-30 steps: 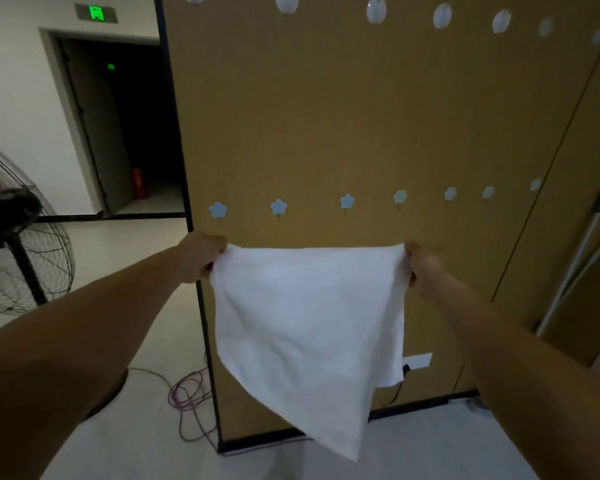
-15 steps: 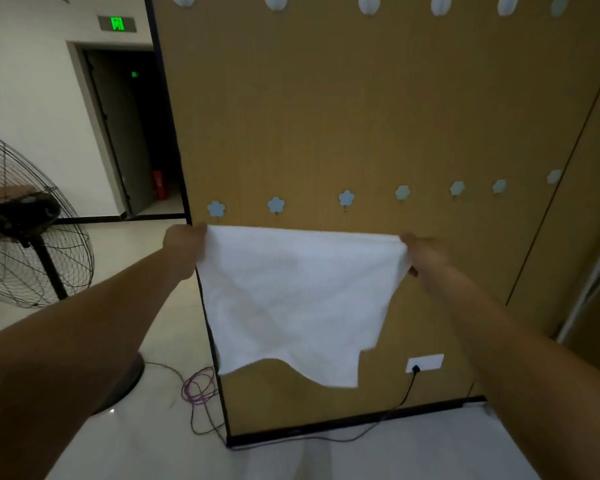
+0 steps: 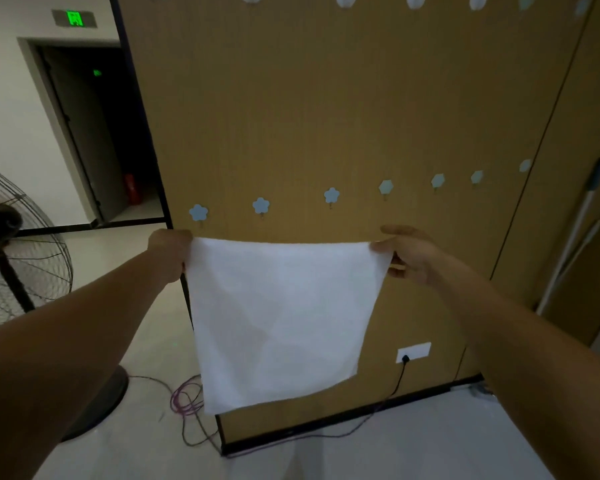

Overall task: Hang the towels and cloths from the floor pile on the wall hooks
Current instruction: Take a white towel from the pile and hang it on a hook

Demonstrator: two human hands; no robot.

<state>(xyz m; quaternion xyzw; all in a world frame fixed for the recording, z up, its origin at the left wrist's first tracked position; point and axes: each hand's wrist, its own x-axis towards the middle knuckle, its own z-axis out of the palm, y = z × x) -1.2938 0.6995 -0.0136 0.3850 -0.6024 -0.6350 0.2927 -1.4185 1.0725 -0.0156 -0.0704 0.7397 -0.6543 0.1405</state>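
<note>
A white square cloth [image 3: 281, 317] hangs spread flat in front of the brown wall panel [image 3: 326, 116]. My left hand [image 3: 169, 249] grips its top left corner. My right hand [image 3: 407, 256] pinches its top right corner between thumb and fingers. The cloth's top edge sits just below a row of blue flower-shaped hooks, the nearest ones being the left hook [image 3: 198, 213] and the second hook [image 3: 261, 206]. A second row of pale round hooks [image 3: 345, 0] runs along the top of the panel. The floor pile is out of view.
A standing fan [image 3: 18, 258] is on the left, its base on the floor. Purple and black cables [image 3: 187, 403] trail by the panel's foot, one plugged into a white socket [image 3: 413, 352]. A mop handle [image 3: 575, 233] leans at the right. An open dark doorway [image 3: 97, 133] lies behind left.
The cloth, bunched and hanging to a point a second ago, now hangs flat as a full square. Both hands have kept hold of its top corners below the flower hooks.
</note>
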